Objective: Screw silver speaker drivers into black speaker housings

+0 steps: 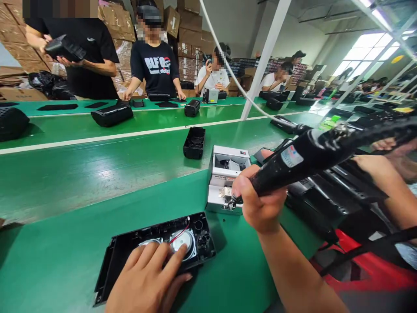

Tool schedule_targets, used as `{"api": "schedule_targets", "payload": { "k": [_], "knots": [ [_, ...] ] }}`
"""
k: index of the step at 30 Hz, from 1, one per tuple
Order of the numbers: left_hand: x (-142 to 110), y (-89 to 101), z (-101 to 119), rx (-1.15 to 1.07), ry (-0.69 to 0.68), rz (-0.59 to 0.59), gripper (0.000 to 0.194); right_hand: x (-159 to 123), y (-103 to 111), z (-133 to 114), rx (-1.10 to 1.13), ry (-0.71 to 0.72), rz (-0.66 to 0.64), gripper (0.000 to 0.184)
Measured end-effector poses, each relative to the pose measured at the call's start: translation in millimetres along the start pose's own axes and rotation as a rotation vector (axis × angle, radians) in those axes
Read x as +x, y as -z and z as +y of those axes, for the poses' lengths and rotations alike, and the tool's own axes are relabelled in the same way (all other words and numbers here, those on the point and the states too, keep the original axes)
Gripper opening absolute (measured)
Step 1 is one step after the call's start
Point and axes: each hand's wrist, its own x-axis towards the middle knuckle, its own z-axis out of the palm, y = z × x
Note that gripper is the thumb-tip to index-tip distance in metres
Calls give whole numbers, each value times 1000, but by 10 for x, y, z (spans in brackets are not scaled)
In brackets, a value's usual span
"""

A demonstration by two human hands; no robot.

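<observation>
My right hand (260,195) grips a black electric screwdriver (286,158) with a pale label on its body. Its tip is down at the front of a white screw feeder (211,198), partly hidden by my fingers. A black plastic speaker housing (125,256) lies open side up on the green mat before me. Inside it are two round speaker drivers (183,240), one mostly covered, and a red wire (178,234). My left hand (146,274) holds the housing's near edge, fingers over the drivers and thumb along the side.
An open black housing (194,142) stands on the green conveyor belt (114,169) beyond the feeder. Black housings (329,195) are heaped at my right, near a red stool (361,265) and another person's arm (384,182). Co-workers (154,65) stand across the line.
</observation>
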Motion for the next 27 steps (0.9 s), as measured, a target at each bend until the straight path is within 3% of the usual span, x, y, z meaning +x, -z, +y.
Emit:
{"api": "schedule_targets", "payload": {
  "k": [5, 9, 11, 16, 27],
  "knots": [
    [68, 3, 85, 17, 154, -54, 49, -57, -14, -270, 102, -292, -82, 53],
    [118, 16, 118, -18, 197, -139, 52, -273, -47, -653, 273, -231, 20, 60],
    [123, 35, 132, -31, 222, -175, 51, -411, -106, -753, 331, -197, 4, 57],
    [133, 81, 157, -50, 235, -232, 50, -739, -275, -622, 298, -161, -150, 54],
    [153, 85, 157, -114, 285, -210, 52, -968, -391, -386, 349, -134, -151, 55]
  ]
}}
